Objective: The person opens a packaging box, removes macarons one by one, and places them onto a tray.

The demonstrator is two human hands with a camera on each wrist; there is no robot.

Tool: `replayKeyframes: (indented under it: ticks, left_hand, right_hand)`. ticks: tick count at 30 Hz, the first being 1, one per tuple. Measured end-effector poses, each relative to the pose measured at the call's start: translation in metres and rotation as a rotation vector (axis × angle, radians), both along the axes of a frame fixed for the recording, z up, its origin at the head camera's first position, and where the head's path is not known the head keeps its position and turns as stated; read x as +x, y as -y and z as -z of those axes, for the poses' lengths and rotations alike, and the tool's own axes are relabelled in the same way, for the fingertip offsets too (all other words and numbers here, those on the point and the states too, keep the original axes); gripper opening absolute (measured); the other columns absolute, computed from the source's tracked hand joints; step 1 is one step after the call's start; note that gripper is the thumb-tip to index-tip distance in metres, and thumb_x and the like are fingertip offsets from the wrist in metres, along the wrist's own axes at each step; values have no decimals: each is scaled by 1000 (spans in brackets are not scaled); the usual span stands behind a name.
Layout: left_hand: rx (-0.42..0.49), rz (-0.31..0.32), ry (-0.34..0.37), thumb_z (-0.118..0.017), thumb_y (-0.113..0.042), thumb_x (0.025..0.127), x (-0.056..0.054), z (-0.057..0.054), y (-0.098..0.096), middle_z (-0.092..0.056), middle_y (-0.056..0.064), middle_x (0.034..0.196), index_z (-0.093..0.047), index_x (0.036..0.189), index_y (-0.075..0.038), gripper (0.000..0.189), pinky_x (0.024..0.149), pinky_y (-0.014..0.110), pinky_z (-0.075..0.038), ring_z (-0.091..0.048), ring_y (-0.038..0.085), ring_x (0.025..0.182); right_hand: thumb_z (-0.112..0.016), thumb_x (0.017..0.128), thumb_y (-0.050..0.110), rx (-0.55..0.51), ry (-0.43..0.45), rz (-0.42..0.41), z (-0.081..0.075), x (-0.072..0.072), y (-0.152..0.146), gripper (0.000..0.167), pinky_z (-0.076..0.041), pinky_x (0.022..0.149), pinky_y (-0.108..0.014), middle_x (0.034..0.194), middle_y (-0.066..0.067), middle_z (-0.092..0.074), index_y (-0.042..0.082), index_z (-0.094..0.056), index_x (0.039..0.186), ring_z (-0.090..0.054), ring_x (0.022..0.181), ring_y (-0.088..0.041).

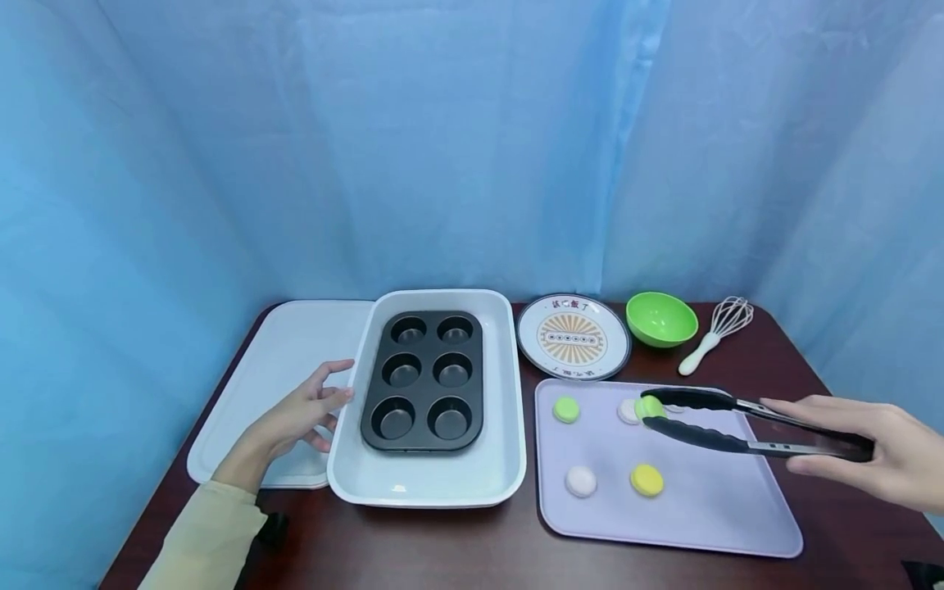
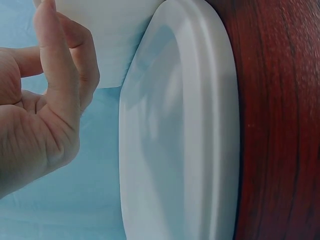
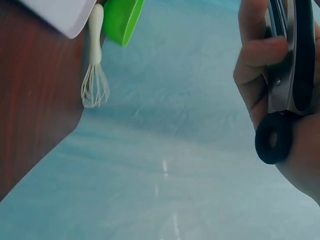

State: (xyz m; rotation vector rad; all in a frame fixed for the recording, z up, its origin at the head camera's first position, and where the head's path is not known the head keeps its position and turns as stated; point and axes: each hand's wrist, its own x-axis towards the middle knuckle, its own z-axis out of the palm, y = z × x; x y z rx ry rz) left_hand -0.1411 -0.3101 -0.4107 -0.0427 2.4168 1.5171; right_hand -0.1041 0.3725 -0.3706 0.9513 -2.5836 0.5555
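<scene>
My right hand [image 1: 878, 442] grips a pair of black-and-steel tongs [image 1: 767, 426], also in the right wrist view. Between the tong tips is a green macaron [image 1: 649, 407], above a lilac tray [image 1: 664, 516]. On that tray lie another green macaron [image 1: 566, 410], a yellow macaron [image 1: 646, 480] and a white macaron [image 1: 581, 482], with more pale ones partly hidden behind the tongs. My left hand [image 1: 295, 414] is at the left rim of a deep white pan [image 1: 428, 483], its fingers loosely bent; whether they touch the rim I cannot tell. Inside the pan sits a dark muffin tin [image 1: 422, 381].
A flat white tray [image 1: 251, 410] lies partly under the deep pan at left. Behind the lilac tray stand a patterned plate [image 1: 574, 338], a green bowl [image 1: 661, 319] and a whisk [image 1: 715, 336]. Blue curtains [image 1: 472, 147] hang around the dark wooden table [image 1: 442, 549].
</scene>
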Motion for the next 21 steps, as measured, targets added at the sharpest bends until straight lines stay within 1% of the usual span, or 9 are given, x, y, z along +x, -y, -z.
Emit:
replayKeyframes:
  ticks: [3,6,9,11,12,15,17,19,21]
  left_hand:
    - [-1,-2,-4,-58,-27,104,-1,1,0,-61,22,120,-25,158,-23,63,59,47,-61,-70,29,75]
    - [-3,-1,-6,-59,-27,104,-1,2,0,-60,23,122,-25,158,-23,64,59,47,-61,-71,29,75]
    - [-1,5,-7,-59,-27,104,-1,2,1,-60,23,123,-25,159,-23,65,59,47,-61,-71,30,76]
    - [2,7,-8,-59,-27,104,-1,3,2,-60,24,123,-24,159,-23,65,59,47,-61,-71,30,76]
    - [2,8,-9,-59,-27,104,-1,3,2,-60,24,123,-24,159,-23,65,59,47,-61,-71,30,76]
    - [2,9,-10,-59,-27,104,-1,3,3,-60,24,123,-24,159,-23,64,59,47,-61,-71,30,76]
    - [3,11,-11,-59,-27,104,-1,2,2,-60,24,123,-24,159,-22,65,59,47,-61,-71,30,76]
    - [8,15,-13,-59,-28,104,-1,2,2,-59,25,124,-23,159,-21,66,58,47,-61,-71,30,76]
    - [12,17,-12,-59,-28,104,-1,2,1,-60,25,124,-22,160,-21,67,58,47,-61,-71,30,76]
  right_hand:
    - [-96,59,6,-5,73,-14,6,3,-9,76,-38,64,-6,107,20,-64,15,-70,130,-54,75,9]
    - [-95,63,9,7,147,-50,13,3,-19,73,-32,50,-13,96,19,-60,15,-69,130,-41,58,6]
    - [-95,63,11,23,195,-62,21,-1,-31,72,-31,48,-15,94,20,-59,16,-69,131,-38,56,7]
    - [-94,65,12,50,232,-61,26,-5,-41,71,-30,48,-16,96,22,-59,19,-69,132,-39,61,8]
    - [-93,68,12,65,263,-64,29,-7,-45,70,-29,48,-16,96,21,-59,20,-68,133,-38,62,9]
    - [-88,76,12,92,399,-81,34,-13,-58,65,-31,47,-17,96,21,-57,26,-66,136,-36,62,8]
    - [-84,82,11,97,504,-88,37,-16,-65,60,-32,44,-18,91,20,-55,29,-65,137,-34,57,8]
    - [-82,85,13,107,567,-79,39,-18,-70,57,-34,43,-18,88,21,-53,33,-65,136,-33,54,7]
    - [-82,85,14,119,579,-75,42,-19,-74,56,-35,43,-17,87,22,-51,35,-66,135,-35,54,6]
